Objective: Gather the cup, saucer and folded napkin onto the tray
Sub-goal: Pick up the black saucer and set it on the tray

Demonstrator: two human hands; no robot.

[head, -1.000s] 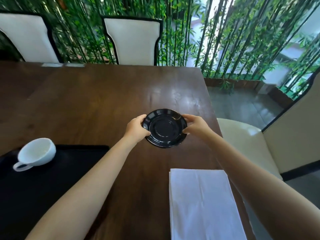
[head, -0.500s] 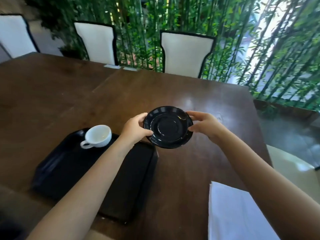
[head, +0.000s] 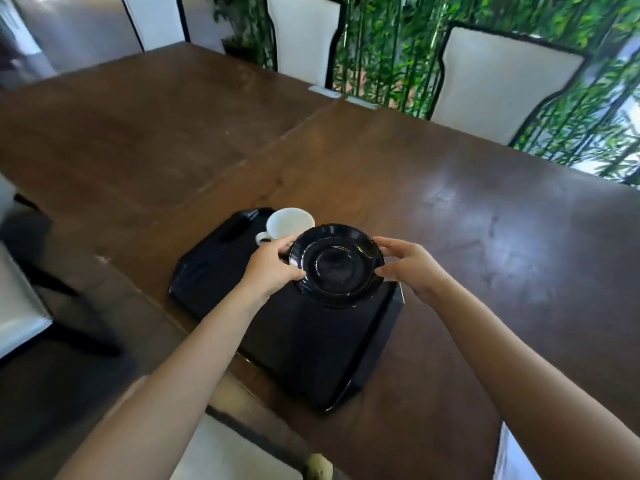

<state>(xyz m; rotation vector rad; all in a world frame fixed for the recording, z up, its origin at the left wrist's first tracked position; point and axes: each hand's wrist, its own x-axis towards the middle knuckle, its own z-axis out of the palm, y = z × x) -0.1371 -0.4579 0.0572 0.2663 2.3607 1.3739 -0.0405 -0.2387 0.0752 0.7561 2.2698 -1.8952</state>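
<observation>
I hold the black saucer (head: 336, 265) by its rim, my left hand (head: 270, 268) on its left side and my right hand (head: 412, 268) on its right side. The saucer hangs over the far right part of the black tray (head: 298, 344), tilted a little toward me. The white cup (head: 287, 224) lies tipped on the tray's far end, just behind the saucer and my left hand, partly hidden by them. Only a corner of the white folded napkin (head: 512, 459) shows at the bottom right, on the table by my right forearm.
The tray lies near the front edge of the long dark wooden table (head: 485, 216). White chairs (head: 498, 77) stand along the far side before a bamboo screen. Another white seat (head: 17, 306) is at the left, and one (head: 235, 459) directly below me.
Both hands have carried the saucer left from the bare table to above the tray. My view has swung left, so the napkin has slid almost out of frame.
</observation>
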